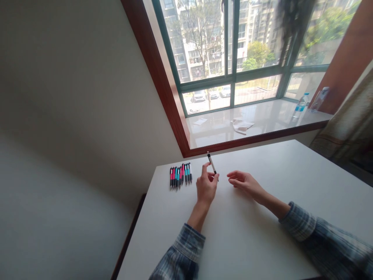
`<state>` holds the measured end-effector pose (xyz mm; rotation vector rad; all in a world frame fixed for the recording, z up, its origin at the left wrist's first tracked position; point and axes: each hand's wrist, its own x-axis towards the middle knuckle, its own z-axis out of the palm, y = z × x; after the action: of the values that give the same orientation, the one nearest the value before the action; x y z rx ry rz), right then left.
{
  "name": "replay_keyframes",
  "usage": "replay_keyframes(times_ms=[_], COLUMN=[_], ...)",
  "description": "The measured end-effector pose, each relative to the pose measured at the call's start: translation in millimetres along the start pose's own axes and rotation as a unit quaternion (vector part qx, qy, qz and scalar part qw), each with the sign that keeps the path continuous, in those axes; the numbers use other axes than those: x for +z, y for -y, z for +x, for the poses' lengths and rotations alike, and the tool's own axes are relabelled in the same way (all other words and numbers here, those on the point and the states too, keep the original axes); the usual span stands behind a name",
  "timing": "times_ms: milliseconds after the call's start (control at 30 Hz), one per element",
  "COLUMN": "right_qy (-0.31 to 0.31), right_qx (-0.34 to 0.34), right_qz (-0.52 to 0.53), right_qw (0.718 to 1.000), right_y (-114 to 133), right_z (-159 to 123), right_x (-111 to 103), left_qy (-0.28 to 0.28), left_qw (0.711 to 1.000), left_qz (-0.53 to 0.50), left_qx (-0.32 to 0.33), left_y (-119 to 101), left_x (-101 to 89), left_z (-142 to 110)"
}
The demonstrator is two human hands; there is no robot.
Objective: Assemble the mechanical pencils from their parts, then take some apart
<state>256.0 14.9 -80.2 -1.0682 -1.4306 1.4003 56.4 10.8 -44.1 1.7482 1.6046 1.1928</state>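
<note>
My left hand (206,186) holds a black-and-white pen (211,163) between thumb and fingers, its tip pointing up and away from me. Just left of that hand, a tight row of several black click pens (180,175) with pink and teal barrels lies side by side on the white table (262,175). My right hand (244,183) rests on the tabletop with its fingers loosely curled, holding nothing. Its fingertips stop a short way to the right of the held pen.
Beyond the table's far edge runs a glossy window sill with a brown wooden frame (180,120). On the sill are a plastic water bottle (300,105), a white cloth (242,125) and a sheet of paper (200,121). A wall stands to the left.
</note>
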Motion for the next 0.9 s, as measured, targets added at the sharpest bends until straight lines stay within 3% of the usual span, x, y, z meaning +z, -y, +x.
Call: replay_keyframes(times_ms=[133, 300, 633, 900], right_qy=[0.037, 0.085, 0.102, 0.110], right_qx=[-0.023, -0.034, -0.056, -0.056], right_qz=[-0.055, -0.077, -0.124, -0.153], right_qw=[0.998, 0.993, 0.985, 0.980], right_y=[-1.1, -0.6, -0.8, 6.5], right_z=[1.5, 1.5, -1.2, -4.9], right_x=[1.2, 3.6, 5.4, 5.1], left_qy=[-0.038, -0.033, 0.029, 0.022], left_qw=[0.988, 0.969, 0.940, 0.930], left_qz=[0.152, 0.243, 0.338, 0.366], left_qx=[0.010, 0.023, 0.021, 0.029], left_y=[16.3, 34.1, 39.4, 43.2], left_x=[-17.6, -24.8, -21.0, -17.2], left_z=[16.8, 25.0, 23.2, 22.2])
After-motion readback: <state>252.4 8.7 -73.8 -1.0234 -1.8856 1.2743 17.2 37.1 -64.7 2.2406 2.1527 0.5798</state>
